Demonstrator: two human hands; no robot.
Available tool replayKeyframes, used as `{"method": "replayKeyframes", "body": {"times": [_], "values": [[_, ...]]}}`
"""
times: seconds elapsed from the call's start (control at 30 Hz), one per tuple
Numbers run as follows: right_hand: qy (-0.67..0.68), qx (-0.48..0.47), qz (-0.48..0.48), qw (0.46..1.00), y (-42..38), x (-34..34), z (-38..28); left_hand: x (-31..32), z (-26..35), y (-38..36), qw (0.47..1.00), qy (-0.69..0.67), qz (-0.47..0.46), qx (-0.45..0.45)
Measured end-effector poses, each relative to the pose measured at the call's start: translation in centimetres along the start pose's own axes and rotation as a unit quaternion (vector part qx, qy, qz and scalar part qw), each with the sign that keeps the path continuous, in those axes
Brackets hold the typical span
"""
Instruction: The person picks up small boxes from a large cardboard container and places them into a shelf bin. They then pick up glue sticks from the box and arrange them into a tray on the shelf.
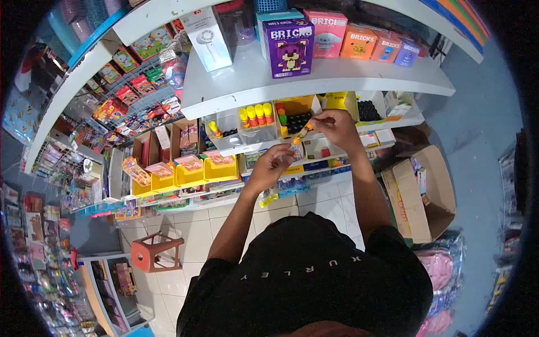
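Note:
In the head view, my right hand pinches a small yellow-orange tube with dark markings, held at a slant in front of the shelf bins. My left hand is just below and left of the tube's lower end, fingers loosely curled and apart, with nothing visible in them. Behind the tube, a yellow bin holds several dark-capped items. To its left, a clear bin holds several red-and-yellow tubes standing upright.
Boxes marked BRICKS and a fan box stand on the white shelf above. Yellow bins with pink packs sit left. An open cardboard box is at right, and a red stool stands on the tiled floor.

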State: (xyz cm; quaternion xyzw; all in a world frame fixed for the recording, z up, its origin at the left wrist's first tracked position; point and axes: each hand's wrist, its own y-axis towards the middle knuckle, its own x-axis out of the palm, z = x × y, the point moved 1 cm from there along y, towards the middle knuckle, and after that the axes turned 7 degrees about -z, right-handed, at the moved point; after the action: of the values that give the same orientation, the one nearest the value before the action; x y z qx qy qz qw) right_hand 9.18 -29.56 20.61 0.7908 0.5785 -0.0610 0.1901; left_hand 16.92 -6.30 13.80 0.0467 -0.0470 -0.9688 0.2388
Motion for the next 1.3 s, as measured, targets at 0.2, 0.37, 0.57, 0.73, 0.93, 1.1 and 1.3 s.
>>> {"method": "replayKeyframes", "body": {"times": [0.2,0.37,0.57,0.73,0.93,1.1,1.3], "values": [[-0.155,-0.04,-0.022,0.987,3.5,-1.1,-0.8,0.7,0.9,0.8,0.997,0.039,0.069,0.021],[-0.256,-0.065,-0.058,0.963,6.1,0.0,-0.3,0.9,2.4,1.2,0.989,0.101,0.104,-0.015],[-0.254,-0.031,-0.123,0.959,7.7,1.4,-0.2,1.5,1.5,1.7,0.982,0.125,0.141,0.007],[-0.267,-0.062,-0.15,0.95,8.3,1.6,0.4,2.1,2.9,1.9,0.979,0.138,0.141,-0.043],[-0.264,-0.085,-0.16,0.947,8.7,1.7,1.0,2.9,3.1,2.3,0.974,0.153,0.168,-0.012],[-0.243,-0.064,-0.189,0.949,8.8,1.8,0.6,3.2,3.4,2.4,0.971,0.163,0.171,-0.021],[-0.256,-0.102,-0.186,0.943,9.1,1.8,1.4,3.5,3.9,2.6,0.97,0.176,0.166,-0.026]]}}
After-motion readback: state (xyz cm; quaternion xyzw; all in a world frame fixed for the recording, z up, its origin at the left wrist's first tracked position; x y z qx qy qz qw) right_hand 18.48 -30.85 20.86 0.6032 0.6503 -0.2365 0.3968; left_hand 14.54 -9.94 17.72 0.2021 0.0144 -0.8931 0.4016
